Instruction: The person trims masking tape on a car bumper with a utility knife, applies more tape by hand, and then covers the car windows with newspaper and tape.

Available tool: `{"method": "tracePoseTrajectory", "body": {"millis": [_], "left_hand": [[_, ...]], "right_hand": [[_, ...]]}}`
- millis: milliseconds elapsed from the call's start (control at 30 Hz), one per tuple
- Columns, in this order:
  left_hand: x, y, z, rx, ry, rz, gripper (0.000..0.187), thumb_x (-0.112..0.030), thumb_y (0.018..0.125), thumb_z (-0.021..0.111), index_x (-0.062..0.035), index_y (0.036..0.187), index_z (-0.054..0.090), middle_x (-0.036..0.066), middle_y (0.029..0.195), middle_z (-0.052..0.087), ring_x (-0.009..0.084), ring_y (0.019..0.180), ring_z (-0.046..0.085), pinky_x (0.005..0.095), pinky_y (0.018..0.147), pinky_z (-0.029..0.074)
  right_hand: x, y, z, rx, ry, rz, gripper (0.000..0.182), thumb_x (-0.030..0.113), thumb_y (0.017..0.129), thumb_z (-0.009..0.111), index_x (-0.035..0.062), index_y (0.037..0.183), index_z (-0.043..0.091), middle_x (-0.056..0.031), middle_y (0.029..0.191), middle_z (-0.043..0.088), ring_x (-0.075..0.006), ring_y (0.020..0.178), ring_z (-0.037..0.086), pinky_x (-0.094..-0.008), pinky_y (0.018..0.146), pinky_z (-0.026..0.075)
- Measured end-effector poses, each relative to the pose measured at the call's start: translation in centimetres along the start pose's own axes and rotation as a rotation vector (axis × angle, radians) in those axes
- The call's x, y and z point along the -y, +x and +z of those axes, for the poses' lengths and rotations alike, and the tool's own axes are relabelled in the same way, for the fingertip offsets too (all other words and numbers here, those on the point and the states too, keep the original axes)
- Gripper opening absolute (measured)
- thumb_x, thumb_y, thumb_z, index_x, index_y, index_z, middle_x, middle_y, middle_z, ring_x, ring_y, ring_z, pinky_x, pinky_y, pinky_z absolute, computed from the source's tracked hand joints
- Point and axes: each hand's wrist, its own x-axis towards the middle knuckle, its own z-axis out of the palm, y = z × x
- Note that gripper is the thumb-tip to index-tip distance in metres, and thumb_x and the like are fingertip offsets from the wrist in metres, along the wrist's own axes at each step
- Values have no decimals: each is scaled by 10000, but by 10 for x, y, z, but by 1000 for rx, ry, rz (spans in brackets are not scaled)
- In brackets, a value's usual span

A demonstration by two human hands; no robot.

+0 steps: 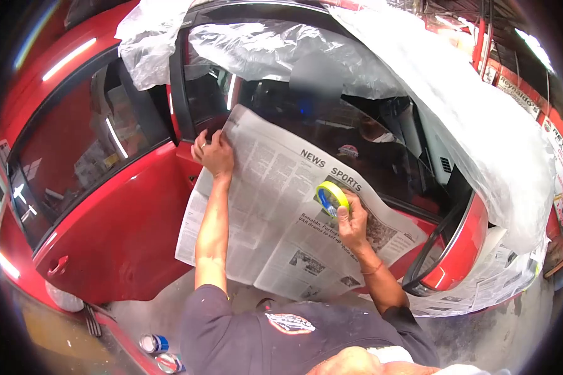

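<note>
A newspaper sheet (pixel 263 181) headed "NEWS SPORTS" is spread at a slant over the side of a red car, just below the window glass. At its upper left edge, my left hand (pixel 216 155) grips the paper with bent fingers against the car. My right hand (pixel 355 224) is closed on a roll of yellow-green masking tape (pixel 343 199), held in front of the paper's right half. The part of the car behind the sheet is hidden.
An open red car door (pixel 125 225) stands at left. The side mirror (pixel 450 250) juts out at right. Clear plastic film (pixel 456 100) drapes the car's front, and more newspaper (pixel 475 290) covers its lower side. Cans (pixel 153 343) sit on the floor at lower left.
</note>
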Motion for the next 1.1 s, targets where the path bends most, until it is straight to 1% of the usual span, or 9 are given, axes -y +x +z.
{"method": "tracePoseTrajectory", "body": {"millis": [133, 200, 267, 367, 500, 567, 667, 767, 1100], "left_hand": [[12, -20, 29, 79, -92, -198, 174, -280, 942, 664, -215, 1088, 732, 130, 1358, 552, 352, 1274, 487, 564, 1105, 326], [13, -19, 25, 171, -114, -210, 277, -289, 969, 633, -167, 1215, 669, 181, 1420, 492, 384, 1309, 452, 600, 1103, 313], [9, -7, 23, 88, 17, -129, 402, -301, 972, 633, -80, 1307, 595, 219, 1453, 455, 404, 1354, 413, 632, 1106, 291], [1, 9, -5, 34, 7, 8, 507, -294, 962, 652, -9, 1363, 526, 253, 1449, 457, 432, 1383, 386, 614, 1134, 279], [-45, -49, -72, 636, -836, 181, 530, -172, 924, 706, 18, 1382, 518, 266, 1358, 540, 420, 1170, 602, 462, 1003, 499], [-103, -58, -113, 771, -1283, 76, 472, -100, 906, 710, 35, 1333, 564, 230, 1268, 619, 387, 1044, 669, 427, 885, 559], [-143, -56, -138, 912, -1382, -83, 392, -70, 909, 699, 14, 1283, 618, 210, 1200, 659, 364, 1038, 677, 401, 852, 566], [-143, -66, -123, 1003, -1365, 58, 406, -82, 915, 707, -21, 1305, 615, 191, 1144, 683, 347, 993, 693, 377, 818, 573], [-154, -71, -112, 715, -1145, 238, 463, -24, 850, 708, -66, 1303, 621, 173, 945, 727, 337, 807, 724, 409, 696, 581]], "right_hand": [[-1, 17, 2, -71, -77, -50, 375, 349, 1053, 548, -5, 1172, 581, -191, 1112, 679, -265, 992, 656, -364, 886, 502], [2, 14, -12, -8, -130, 247, 389, 371, 1062, 523, 2, 1166, 588, -155, 1009, 703, -224, 958, 663, -342, 845, 501], [-6, 20, -2, -159, 17, 100, 433, 403, 1087, 464, 3, 1200, 586, -85, 955, 694, -133, 862, 612, -295, 771, 468], [-11, 18, 1, -258, 281, 211, 389, 341, 1097, 465, -13, 1220, 570, -129, 1156, 695, -193, 1108, 638, -335, 1000, 471], [-7, 19, -16, -138, 281, 293, 373, 321, 1036, 599, -6, 1209, 650, -144, 1248, 668, -235, 1132, 632, -370, 1013, 461], [-12, 17, -29, 59, 442, 257, 354, 267, 994, 669, -6, 1220, 685, -169, 1314, 647, -250, 1215, 591, -412, 1065, 431], [-17, 20, -39, 174, 650, 252, 366, 287, 986, 681, -4, 1208, 694, -185, 1315, 644, -250, 1214, 584, -406, 1051, 435], [-12, 24, -36, 211, 510, 215, 385, 313, 967, 705, -3, 1187, 713, -184, 1291, 653, -245, 1178, 598, -396, 1019, 449], [4, 25, -35, 252, 370, 281, 365, 250, 854, 806, 0, 1116, 763, -173, 1201, 684, -250, 1128, 616, -377, 944, 487]]}}
